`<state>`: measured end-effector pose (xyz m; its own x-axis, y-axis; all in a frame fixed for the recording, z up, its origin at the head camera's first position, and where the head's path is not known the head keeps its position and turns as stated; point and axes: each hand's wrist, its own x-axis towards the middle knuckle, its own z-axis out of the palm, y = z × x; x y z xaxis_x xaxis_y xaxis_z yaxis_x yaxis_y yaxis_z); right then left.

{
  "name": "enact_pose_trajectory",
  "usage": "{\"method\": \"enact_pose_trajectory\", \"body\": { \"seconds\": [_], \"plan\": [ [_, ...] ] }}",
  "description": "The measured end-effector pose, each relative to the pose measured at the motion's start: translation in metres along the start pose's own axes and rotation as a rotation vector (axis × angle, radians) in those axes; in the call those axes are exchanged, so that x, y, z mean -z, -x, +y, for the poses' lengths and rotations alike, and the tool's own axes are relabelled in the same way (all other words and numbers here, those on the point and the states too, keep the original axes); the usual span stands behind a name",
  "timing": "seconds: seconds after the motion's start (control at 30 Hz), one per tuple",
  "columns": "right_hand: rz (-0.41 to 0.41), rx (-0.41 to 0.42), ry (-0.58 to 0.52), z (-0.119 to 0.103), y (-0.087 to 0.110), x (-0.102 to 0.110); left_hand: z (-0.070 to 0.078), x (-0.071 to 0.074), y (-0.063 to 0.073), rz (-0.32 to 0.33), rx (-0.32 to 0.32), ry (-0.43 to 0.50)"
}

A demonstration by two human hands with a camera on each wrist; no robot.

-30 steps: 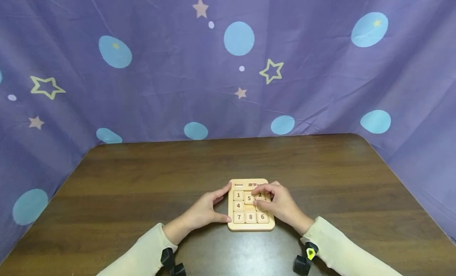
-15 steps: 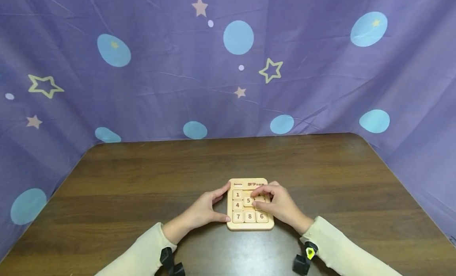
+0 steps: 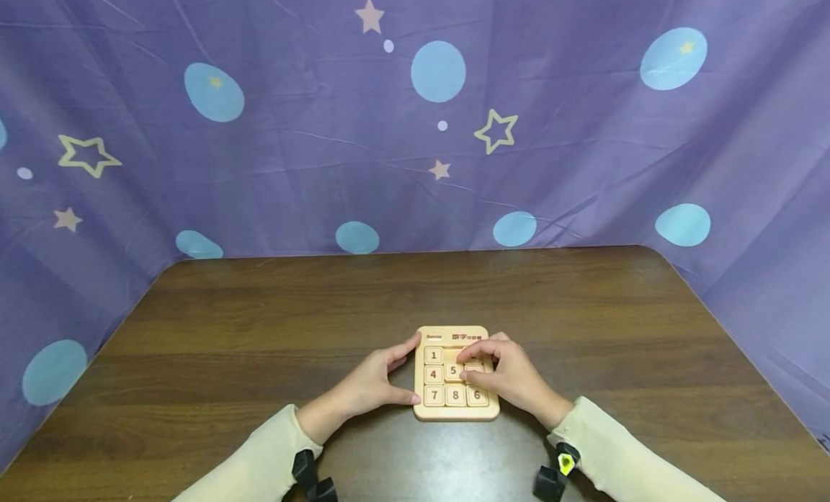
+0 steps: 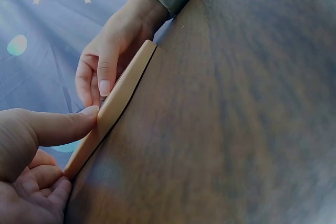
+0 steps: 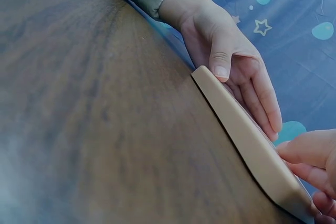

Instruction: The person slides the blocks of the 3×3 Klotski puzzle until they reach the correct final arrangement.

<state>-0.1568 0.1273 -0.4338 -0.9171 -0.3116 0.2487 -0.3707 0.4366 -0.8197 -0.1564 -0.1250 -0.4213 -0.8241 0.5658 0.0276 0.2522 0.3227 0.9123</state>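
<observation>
A pale wooden sliding number puzzle (image 3: 457, 413) lies flat on the table in the head view. My left hand (image 3: 366, 383) holds its left side, thumb at the near corner and index fingertip at the far one. My right hand (image 3: 515, 372) reaches over from the right, its thumb and index fingertip pinching the 5 tile (image 3: 452, 370) in the middle column. Around that tile sit the 1, 4, 7, 8 and 6 tiles; my fingers cover much of the right column. Both wrist views show the puzzle edge-on, with the left hand's thumb (image 5: 220, 69) against its edge.
The brown wooden table (image 3: 272, 307) spreads around the puzzle. Behind it hangs a purple curtain (image 3: 292, 127) printed with stars and blue dots. Black straps with small devices (image 3: 551, 480) circle both sleeves at the wrists.
The 5 tile has slid toward me, from near the top row into the middle row, with my right fingertips following. A bare slot now shows above it. My left hand has stayed put.
</observation>
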Motion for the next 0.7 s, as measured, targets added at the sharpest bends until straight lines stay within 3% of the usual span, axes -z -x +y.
{"method": "enact_pose_trajectory", "body": {
  "seconds": [0.7],
  "plan": [
    [0.008,-0.01,-0.028,-0.0028,0.0043,-0.0008,0.0002,0.0004,0.0013,0.0,-0.001,-0.006]
  ]
}}
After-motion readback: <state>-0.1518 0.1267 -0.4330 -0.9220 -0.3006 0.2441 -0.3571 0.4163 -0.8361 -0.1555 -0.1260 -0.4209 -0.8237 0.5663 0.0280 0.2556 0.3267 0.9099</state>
